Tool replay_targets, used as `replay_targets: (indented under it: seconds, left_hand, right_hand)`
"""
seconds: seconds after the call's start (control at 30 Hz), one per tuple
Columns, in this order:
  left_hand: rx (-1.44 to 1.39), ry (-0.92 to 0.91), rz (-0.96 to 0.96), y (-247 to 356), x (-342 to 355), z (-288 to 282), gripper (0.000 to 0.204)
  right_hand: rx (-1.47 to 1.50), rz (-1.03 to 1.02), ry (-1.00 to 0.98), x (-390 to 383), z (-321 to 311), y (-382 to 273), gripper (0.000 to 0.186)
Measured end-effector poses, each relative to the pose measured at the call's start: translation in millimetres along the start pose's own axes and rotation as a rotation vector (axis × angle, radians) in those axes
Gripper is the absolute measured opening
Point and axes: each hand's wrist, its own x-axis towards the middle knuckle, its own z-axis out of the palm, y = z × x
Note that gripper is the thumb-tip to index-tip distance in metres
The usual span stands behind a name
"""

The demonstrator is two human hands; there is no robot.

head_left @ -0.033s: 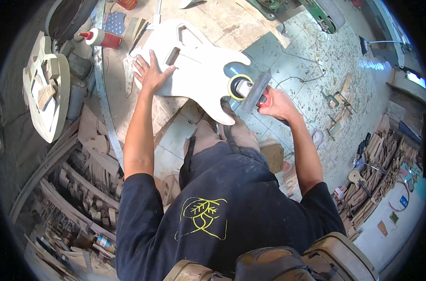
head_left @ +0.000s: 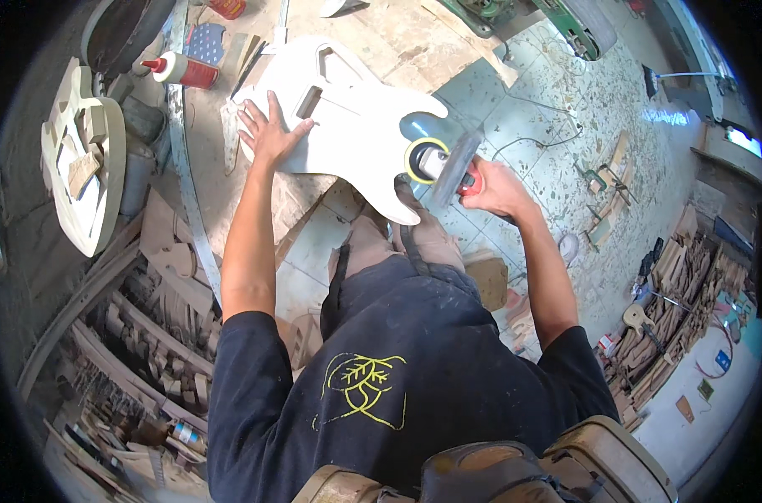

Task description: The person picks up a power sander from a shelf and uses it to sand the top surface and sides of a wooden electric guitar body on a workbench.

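An unpainted, pale electric guitar body (head_left: 360, 138) lies on the workbench, its two horns pointing to the right. My left hand (head_left: 272, 137) rests flat on its left end with the fingers spread, pressing on the surface. At the right, my right hand (head_left: 500, 189) is wrapped round the red grip of a power sander (head_left: 432, 163), which looks like an angle grinder. Its round, yellow-edged pad is at the cutout between the horns; whether it touches the wood I cannot tell. A grey, plate-like piece on the tool hides part of the grip.
A glue bottle (head_left: 185, 70) with a red cap lies on the workbench (head_left: 402, 52). Another guitar body (head_left: 83, 159) stands at the far left. Wood offcuts (head_left: 159, 335) fill shelves at lower left. Clamps (head_left: 600, 180) and a cable (head_left: 536, 144) lie on the tiled floor.
The sander and its pad have shifted very slightly to the left. My left hand and the guitar body have stayed in place.
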Motion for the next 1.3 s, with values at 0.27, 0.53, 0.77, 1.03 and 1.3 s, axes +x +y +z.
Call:
replay_targets:
  seconds: [0.27, 0.53, 0.77, 1.03, 1.3]
  left_hand:
    - [0.023, -0.001, -0.006, 0, 2, 1, 0.125]
    - [0.008, -0.008, -0.010, -2, 1, 1, 0.127]
    - [0.020, -0.009, -0.003, 1, 3, 2, 0.127]
    - [0.024, 0.001, -0.014, -3, 3, 4, 0.126]
    - [0.030, -0.013, -0.023, -1, 4, 3, 0.127]
  right_hand:
    - [-0.035, -0.011, 0.038, 9, 0, 5, 0.056]
    - [-0.050, -0.022, -0.024, 11, 1, -11, 0.057]
    - [-0.014, -0.032, -0.007, 12, 13, -8, 0.065]
    - [-0.030, -0.004, 0.018, 0, 17, -8, 0.057]
    - [-0.029, 0.027, -0.002, 0, 23, -12, 0.071]
